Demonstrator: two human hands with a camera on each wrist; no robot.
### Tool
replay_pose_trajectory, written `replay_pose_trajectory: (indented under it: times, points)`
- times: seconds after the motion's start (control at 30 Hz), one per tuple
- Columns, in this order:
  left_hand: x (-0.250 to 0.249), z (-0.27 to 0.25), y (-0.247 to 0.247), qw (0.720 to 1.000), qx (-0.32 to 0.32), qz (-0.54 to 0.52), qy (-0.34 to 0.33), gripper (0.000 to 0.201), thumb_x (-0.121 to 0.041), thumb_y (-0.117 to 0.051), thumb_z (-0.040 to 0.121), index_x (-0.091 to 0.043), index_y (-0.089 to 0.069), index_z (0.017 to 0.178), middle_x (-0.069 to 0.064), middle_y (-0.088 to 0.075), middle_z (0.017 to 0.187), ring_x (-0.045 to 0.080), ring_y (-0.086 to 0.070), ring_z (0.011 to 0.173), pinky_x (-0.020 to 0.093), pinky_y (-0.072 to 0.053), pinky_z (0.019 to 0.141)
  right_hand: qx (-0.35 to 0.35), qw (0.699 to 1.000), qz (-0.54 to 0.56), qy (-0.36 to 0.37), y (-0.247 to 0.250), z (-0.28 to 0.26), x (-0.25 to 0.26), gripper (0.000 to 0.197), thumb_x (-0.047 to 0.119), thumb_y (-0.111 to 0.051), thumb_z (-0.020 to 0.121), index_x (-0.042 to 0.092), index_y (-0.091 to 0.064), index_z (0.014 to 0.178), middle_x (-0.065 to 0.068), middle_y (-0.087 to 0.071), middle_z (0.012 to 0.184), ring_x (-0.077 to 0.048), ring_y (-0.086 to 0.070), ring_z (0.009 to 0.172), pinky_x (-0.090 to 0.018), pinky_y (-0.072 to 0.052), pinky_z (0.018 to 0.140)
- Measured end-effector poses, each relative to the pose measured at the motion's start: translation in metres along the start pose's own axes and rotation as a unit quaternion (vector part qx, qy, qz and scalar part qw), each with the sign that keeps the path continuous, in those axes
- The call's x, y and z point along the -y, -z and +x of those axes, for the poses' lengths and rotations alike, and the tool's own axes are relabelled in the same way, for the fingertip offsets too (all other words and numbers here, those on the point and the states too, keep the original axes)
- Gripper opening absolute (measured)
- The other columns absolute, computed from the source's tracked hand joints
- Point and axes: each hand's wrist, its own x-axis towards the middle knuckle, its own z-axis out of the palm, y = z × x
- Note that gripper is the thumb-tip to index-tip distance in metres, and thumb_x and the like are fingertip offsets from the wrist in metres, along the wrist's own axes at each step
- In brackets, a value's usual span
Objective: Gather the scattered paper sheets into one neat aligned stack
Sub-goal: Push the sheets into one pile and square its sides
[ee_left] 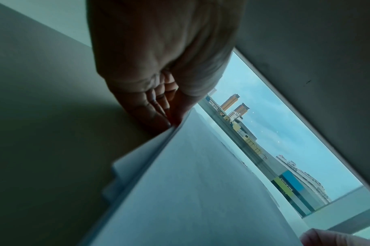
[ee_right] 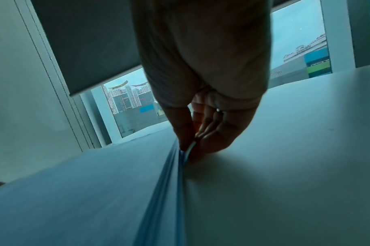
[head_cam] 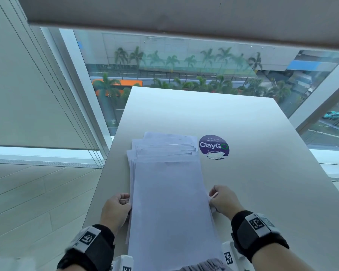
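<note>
Paper stack (head_cam: 168,192): white sheets lie lengthwise on the table (head_cam: 262,173), running from the near edge away from the person. The far ends are fanned and uneven, several corners stepping out to the left.
Left hand (head_cam: 115,208): sits at the left long edge of the stack, fingers curled against it. The left wrist view shows the fingertips (ee_left: 158,116) pinching the sheet edges, with lower sheets splaying out beneath the top one.
Right hand (head_cam: 223,200): sits at the right long edge, opposite the left hand. The right wrist view shows thumb and fingers (ee_right: 209,136) closed on the layered edge of the stack, which rests on the table.
Stack between hands: both hands grasp it from either side, near its middle.
Sticker (head_cam: 214,146): a round purple "ClayGo" label is stuck to the table just right of the stack's far end.
Wristbands: each wrist wears a dark band (head_cam: 258,231) carrying a black-and-white marker.
Room: the pale table stands against a large window (head_cam: 184,65) with a roller blind (head_cam: 164,12) partly lowered; palm trees and buildings show outside. A light floor (head_cam: 27,202) lies to the left.
</note>
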Motion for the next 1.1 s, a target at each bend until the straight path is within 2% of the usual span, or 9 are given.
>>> replay_pose_trajectory:
  times: [0.27, 0.37, 0.57, 0.7, 0.77, 0.83, 0.9, 1.0, 1.1]
  points:
    - [0.002, -0.004, 0.002, 1.000, 0.015, 0.006, 0.025, 0.005, -0.003, -0.063, 0.084, -0.008, -0.065, 0.083, 0.020, -0.071, 0.084, 0.038, -0.068, 0.080, 0.054, -0.056, 0.080, 0.140, 0.987, -0.021, -0.077, 0.009, -0.001, -0.006, 0.027, -0.006, -0.058, 0.080, 0.011, -0.050, 0.060, -0.004, -0.051, 0.052, -0.010, -0.046, 0.037, -0.018, -0.039, 0.037]
    - [0.004, -0.008, 0.003, 0.999, 0.025, 0.011, 0.037, 0.005, -0.001, -0.063, 0.084, -0.006, -0.064, 0.082, 0.018, -0.069, 0.079, 0.035, -0.066, 0.074, 0.052, -0.057, 0.078, 0.217, 0.970, -0.061, -0.096, 0.013, -0.004, -0.012, 0.029, -0.005, -0.058, 0.081, 0.014, -0.051, 0.060, -0.002, -0.052, 0.052, -0.004, -0.049, 0.033, -0.014, -0.040, 0.039]
    - [-0.005, -0.017, 0.009, 0.992, 0.084, 0.013, 0.089, 0.007, -0.001, -0.055, 0.089, -0.003, -0.060, 0.094, 0.014, -0.066, 0.080, 0.025, -0.060, 0.064, 0.030, -0.053, 0.057, 0.300, 0.944, -0.084, -0.105, 0.013, -0.008, -0.021, 0.029, -0.008, -0.056, 0.079, 0.016, -0.061, 0.064, 0.003, -0.057, 0.057, -0.006, -0.053, 0.047, -0.016, -0.045, 0.048]
    - [-0.008, -0.020, 0.007, 0.986, 0.122, 0.044, 0.110, 0.022, -0.019, -0.050, 0.094, -0.003, -0.060, 0.104, 0.009, -0.057, 0.072, 0.021, -0.049, 0.063, 0.023, -0.045, 0.051, 0.333, 0.932, -0.104, -0.098, 0.010, -0.010, -0.015, 0.032, -0.009, -0.055, 0.079, 0.018, -0.063, 0.063, 0.010, -0.061, 0.047, -0.003, -0.056, 0.047, -0.015, -0.046, 0.048]
    - [-0.006, -0.021, 0.005, 0.983, 0.135, 0.052, 0.116, 0.047, -0.045, -0.055, 0.087, -0.007, -0.058, 0.116, 0.003, -0.065, 0.086, 0.021, -0.057, 0.088, 0.026, -0.051, 0.070, 0.352, 0.924, -0.112, -0.095, 0.008, -0.012, -0.016, 0.031, -0.008, -0.056, 0.078, 0.020, -0.064, 0.066, 0.011, -0.062, 0.045, -0.001, -0.058, 0.045, -0.014, -0.047, 0.047]
    - [-0.006, -0.023, 0.004, 0.983, 0.138, 0.061, 0.106, 0.071, -0.066, -0.050, 0.079, -0.019, -0.050, 0.133, 0.006, -0.059, 0.131, 0.029, -0.048, 0.128, 0.044, -0.041, 0.106, 0.357, 0.923, -0.108, -0.097, 0.008, -0.015, -0.017, 0.030, -0.007, -0.058, 0.078, 0.020, -0.065, 0.068, 0.011, -0.063, 0.046, 0.000, -0.058, 0.044, -0.014, -0.047, 0.047]
    - [-0.009, -0.027, 0.001, 0.986, 0.134, 0.053, 0.086, 0.062, -0.055, -0.042, 0.091, -0.019, -0.039, 0.141, 0.006, -0.040, 0.149, 0.026, -0.029, 0.142, 0.042, -0.022, 0.117, 0.357, 0.924, -0.095, -0.099, 0.010, -0.018, -0.017, 0.029, -0.007, -0.058, 0.078, 0.019, -0.066, 0.070, 0.011, -0.063, 0.046, 0.000, -0.058, 0.042, -0.014, -0.046, 0.045]
    - [-0.008, -0.025, -0.004, 0.990, 0.120, 0.041, 0.065, 0.042, -0.035, -0.050, 0.093, -0.011, -0.049, 0.126, 0.008, -0.047, 0.136, 0.025, -0.035, 0.135, 0.039, -0.026, 0.110, 0.266, 0.956, 0.027, -0.119, 0.013, -0.013, -0.012, 0.028, -0.011, -0.046, 0.080, 0.010, -0.064, 0.083, 0.001, -0.063, 0.058, -0.008, -0.056, 0.046, -0.016, -0.045, 0.044]
    - [-0.018, -0.021, -0.011, 0.999, 0.030, 0.029, 0.020, 0.014, -0.017, -0.060, 0.087, -0.007, -0.056, 0.095, 0.011, -0.056, 0.099, 0.026, -0.049, 0.099, 0.034, -0.036, 0.084, 0.138, 0.966, 0.157, -0.153, 0.017, 0.001, 0.001, 0.021, -0.005, -0.041, 0.083, 0.007, -0.057, 0.086, -0.010, -0.060, 0.084, -0.018, -0.056, 0.068, -0.024, -0.045, 0.051]
